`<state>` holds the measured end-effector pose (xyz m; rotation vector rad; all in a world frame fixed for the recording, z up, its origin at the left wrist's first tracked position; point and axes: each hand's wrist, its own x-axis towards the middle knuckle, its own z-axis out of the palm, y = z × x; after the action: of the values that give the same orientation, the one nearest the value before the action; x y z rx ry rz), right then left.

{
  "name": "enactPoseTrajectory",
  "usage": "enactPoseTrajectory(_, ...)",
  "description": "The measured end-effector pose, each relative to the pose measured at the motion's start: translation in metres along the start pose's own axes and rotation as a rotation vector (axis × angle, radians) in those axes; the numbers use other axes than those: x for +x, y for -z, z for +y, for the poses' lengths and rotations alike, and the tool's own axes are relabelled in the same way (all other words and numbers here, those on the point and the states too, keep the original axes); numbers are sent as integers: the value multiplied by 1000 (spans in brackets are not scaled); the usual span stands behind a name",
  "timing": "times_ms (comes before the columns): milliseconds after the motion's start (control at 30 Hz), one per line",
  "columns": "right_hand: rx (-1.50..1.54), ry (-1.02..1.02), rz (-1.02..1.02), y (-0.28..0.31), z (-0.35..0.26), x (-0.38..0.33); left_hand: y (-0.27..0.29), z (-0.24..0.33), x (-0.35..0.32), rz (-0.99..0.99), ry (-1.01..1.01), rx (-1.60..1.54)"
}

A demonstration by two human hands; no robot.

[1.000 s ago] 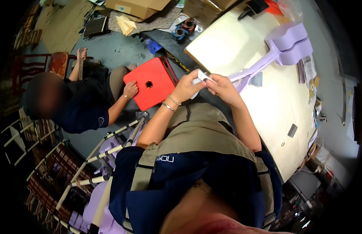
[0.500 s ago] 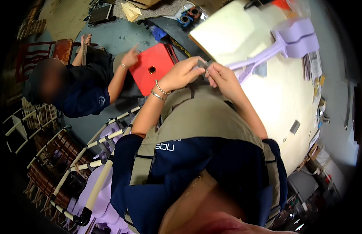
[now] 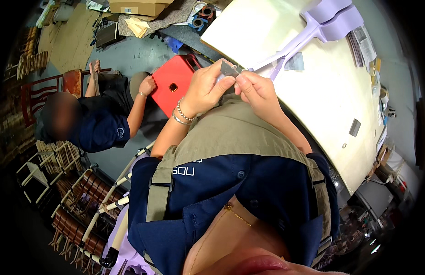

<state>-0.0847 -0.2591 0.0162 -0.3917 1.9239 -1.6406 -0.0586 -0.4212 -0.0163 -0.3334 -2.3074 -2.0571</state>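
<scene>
My left hand (image 3: 208, 88) and my right hand (image 3: 258, 91) are together above my lap, at the near edge of the white table. Between their fingertips they pinch a small, flat grey rectangular piece (image 3: 229, 69), which looks thin and stands tilted. The left thumb presses from below and the right thumb and forefinger hold its right end. Just beyond the right hand, lilac guitar-shaped instruments (image 3: 334, 20) lie on the table with their necks pointing toward me. Close to the necks is a flat grey sheet (image 3: 296, 62).
A white table (image 3: 286, 27) spreads ahead and right, bearing another grey rectangle (image 3: 354, 128) and a small ring (image 3: 344, 145). To the left stands a red square stool (image 3: 169, 89), with a seated co-worker (image 3: 102, 114) beside it. Pipe racks (image 3: 91, 224) with instruments stand near left.
The grey piece has turned and shows more of its face between my fingers. The co-worker's outstretched finger has folded, and that hand now rests at the red stool's edge. My view has shifted slightly.
</scene>
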Motion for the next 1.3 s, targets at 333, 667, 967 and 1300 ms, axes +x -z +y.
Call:
enactPoseTrajectory(333,169,-5,-35,-1,2,-5,-4,4,0,-25,30,-263)
enactPoseTrajectory(667,19,38,106,-3,15,-2,-13,6,-5,71,198,-119)
enactPoseTrajectory(967,79,-21,197,-5,30,5,-30,-16,-4,158,226,-211)
enactPoseTrajectory(1300,299,-47,159,1,30,8,-32,-10,1,184,243,-46)
